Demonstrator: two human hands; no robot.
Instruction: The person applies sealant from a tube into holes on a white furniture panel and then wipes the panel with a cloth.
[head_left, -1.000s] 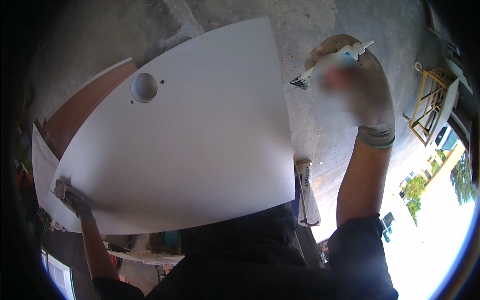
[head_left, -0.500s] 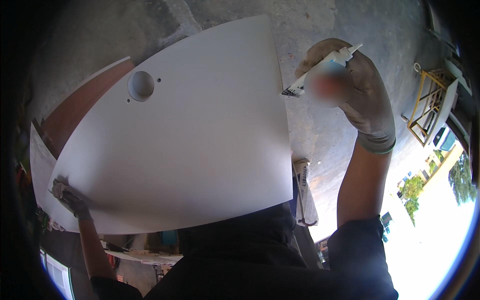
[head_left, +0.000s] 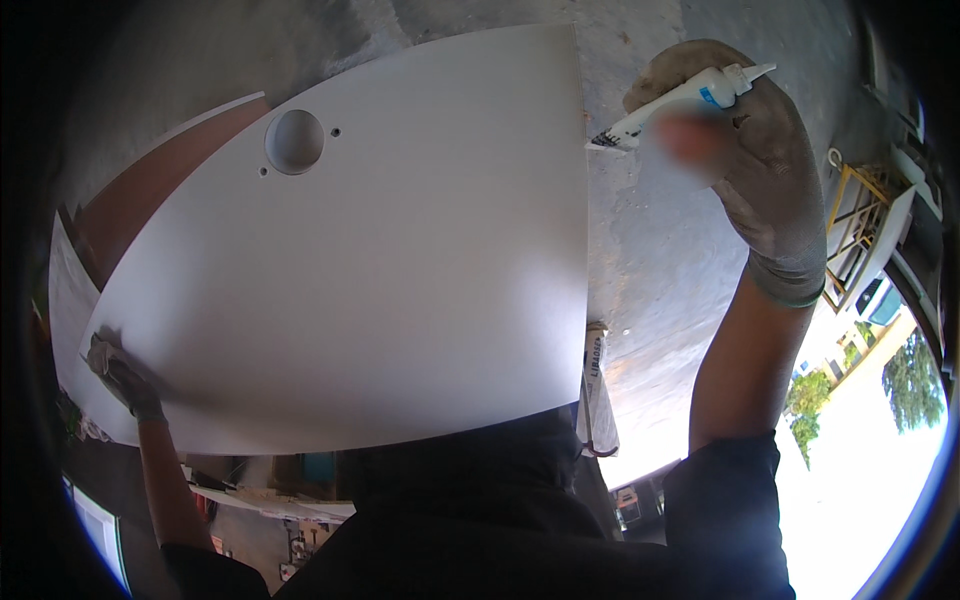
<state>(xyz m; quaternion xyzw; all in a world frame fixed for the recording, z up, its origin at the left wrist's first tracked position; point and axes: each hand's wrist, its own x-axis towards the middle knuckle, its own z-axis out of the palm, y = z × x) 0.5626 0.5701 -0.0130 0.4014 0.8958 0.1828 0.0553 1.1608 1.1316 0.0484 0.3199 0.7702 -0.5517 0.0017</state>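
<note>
A large, smooth white panel (head_left: 430, 250) with one curved side fills the middle. It has a round hole (head_left: 295, 142) with a small hole on either side. My left hand (head_left: 128, 385), in a grey glove, is at the panel's lower left end, its fingers bunched. A small pale, crumpled patch shows at the fingertips; I cannot tell what it is. My gloved right hand (head_left: 775, 175) is raised beyond the panel's right edge. Its fingers are wrapped round a white squeeze tube (head_left: 655, 112), whose pointed nozzle tilts up to the right. Part of the tube is blurred.
A reddish-brown curved piece (head_left: 160, 180) with a white edge lies behind the panel's left side. A white printed tube-shaped pack (head_left: 597, 400) stands by the panel's lower right corner. Concrete floor (head_left: 650, 260) spreads beyond, with a yellow metal frame (head_left: 855, 225) at the far right.
My right hand has moved up and to the right with the tube. The panel's right edge and round hole also sit slightly further right and higher in view. My left hand stays at the panel's end.
</note>
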